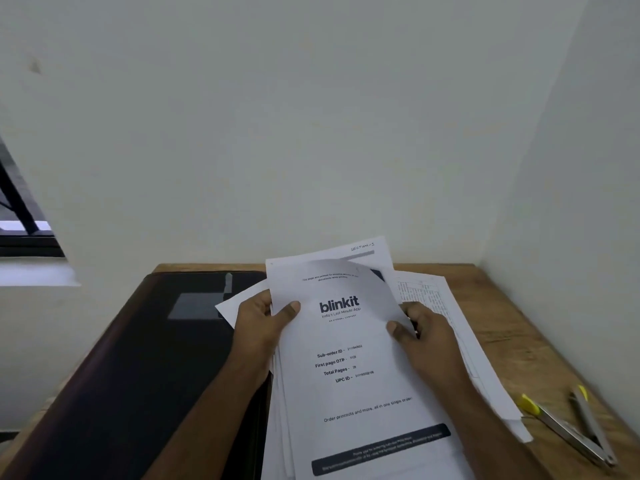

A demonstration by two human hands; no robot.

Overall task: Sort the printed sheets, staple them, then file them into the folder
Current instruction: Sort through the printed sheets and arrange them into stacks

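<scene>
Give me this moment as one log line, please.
stage: sorting | left hand: holds stack of sheets | right hand: holds stack | stapler: open on table | folder: closed

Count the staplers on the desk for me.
1: the stapler lies swung open on the desk, right of the sheets. Another could be hidden under them.

A wooden worktop [519, 327] is seen set into a corner formed by two plain pale walls [277, 116]. At the left edge, part of a dark-framed window [20, 216] is visible above a white sill [31, 273].
</scene>
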